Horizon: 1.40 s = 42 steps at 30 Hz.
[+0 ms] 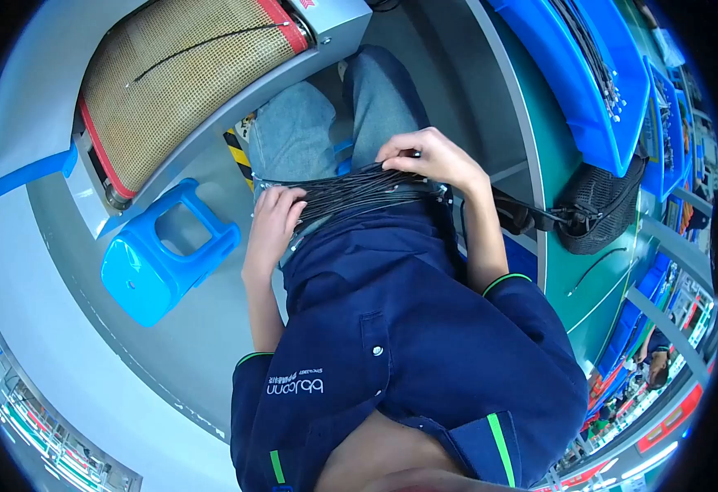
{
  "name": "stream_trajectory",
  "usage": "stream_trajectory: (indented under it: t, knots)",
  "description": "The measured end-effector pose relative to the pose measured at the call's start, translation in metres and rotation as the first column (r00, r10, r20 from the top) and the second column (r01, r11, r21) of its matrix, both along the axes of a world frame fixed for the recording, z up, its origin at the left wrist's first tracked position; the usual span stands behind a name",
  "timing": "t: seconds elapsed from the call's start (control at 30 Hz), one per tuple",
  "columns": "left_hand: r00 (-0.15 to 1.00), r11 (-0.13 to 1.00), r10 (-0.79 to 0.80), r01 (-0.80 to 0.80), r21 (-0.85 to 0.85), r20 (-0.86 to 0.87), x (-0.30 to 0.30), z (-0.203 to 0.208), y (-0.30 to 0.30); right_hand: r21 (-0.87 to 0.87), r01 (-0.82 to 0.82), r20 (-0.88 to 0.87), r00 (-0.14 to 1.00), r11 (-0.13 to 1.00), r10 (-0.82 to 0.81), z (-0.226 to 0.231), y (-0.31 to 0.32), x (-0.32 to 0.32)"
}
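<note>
A loose bundle of thin black cables (359,193) lies across my lap, with small light-coloured ends showing at both sides. At the bundle's left end, my left hand (273,220) has its fingers curled over the cables, thumb and forefinger close together. Above the right part, my right hand (434,158) pinches one or more black cables between thumb and fingertips. How many strands each hand grips is hidden by the fingers and the overlapping cables.
At the upper left, a single black cable (203,45) rests on a mesh conveyor belt (174,90). Below it stands a blue plastic stool (141,266). On the right, a green table (556,135) carries a blue bin (597,135) of cables and a black mesh bag (601,205).
</note>
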<state>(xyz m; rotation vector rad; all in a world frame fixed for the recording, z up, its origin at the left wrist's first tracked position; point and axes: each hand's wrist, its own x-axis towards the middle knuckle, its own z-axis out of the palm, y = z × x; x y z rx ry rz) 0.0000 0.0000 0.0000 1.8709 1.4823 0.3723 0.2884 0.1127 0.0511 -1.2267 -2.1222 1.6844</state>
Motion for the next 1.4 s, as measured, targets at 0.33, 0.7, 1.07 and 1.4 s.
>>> stream_trajectory:
  t: [0.33, 0.7, 1.07, 1.4]
  knots:
    - [0.984, 0.999, 0.035, -0.035, 0.001, 0.177, 0.017, 0.025, 0.017, 0.341, 0.049, -0.176, 0.984, 0.939, 0.013, 0.010, 0.002, -0.016]
    - [0.920, 0.939, 0.317, -0.272, -0.208, 0.229, 0.023, 0.062, 0.038, 0.618, 0.003, -0.137, 0.985, 0.786, 0.103, 0.002, 0.003, -0.049]
    - [0.950, 0.966, 0.140, -0.193, 0.170, 0.278, 0.032, 0.060, 0.041, 0.644, 0.081, -0.303, 0.940, 0.761, 0.157, 0.000, -0.001, -0.060]
    - [0.981, 0.804, 0.050, -0.152, 0.574, 0.189, 0.034, 0.052, 0.043, 0.424, 0.101, -0.321, 0.946, 0.900, 0.045, 0.003, -0.007, -0.058]
